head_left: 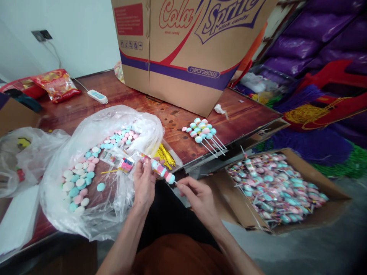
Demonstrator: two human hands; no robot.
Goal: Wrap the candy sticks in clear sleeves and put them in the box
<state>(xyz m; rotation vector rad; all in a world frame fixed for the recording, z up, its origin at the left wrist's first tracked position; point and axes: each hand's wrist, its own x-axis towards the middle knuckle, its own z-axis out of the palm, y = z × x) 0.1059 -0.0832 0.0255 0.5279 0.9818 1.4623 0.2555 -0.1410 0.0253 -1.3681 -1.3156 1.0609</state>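
A person's bare hands held a stick candy (162, 170) at the center of the frame, just off the near edge of a red-brown table (172, 124). The left hand (145, 177) was closed around the candy's upper end and its printed wrapper, while the right hand (199, 196) pinched the white stick between thumb and fingers. Film covered at least the upper pieces; whether it reached the lowest ones could not be told. No gold tie could be made out on it, so this piece appeared only partly finished.

To its upper right, a small cluster of bare candy skewers (202, 130) lay on the table, threaded but unwrapped. At lower right, an open carton (312, 173) brimmed with wrapped candies (278, 187), suggesting much of the work was done.

Supplies remained at center left: loose pastel candies (82, 177) on a spread plastic bag (146, 128), with 1 blue piece apart from the rest, and printed wrappers (126, 165) near the left hand. Gold ties (164, 156) lay bundled just beyond the hands. How many candies were left to wrap could not be counted.
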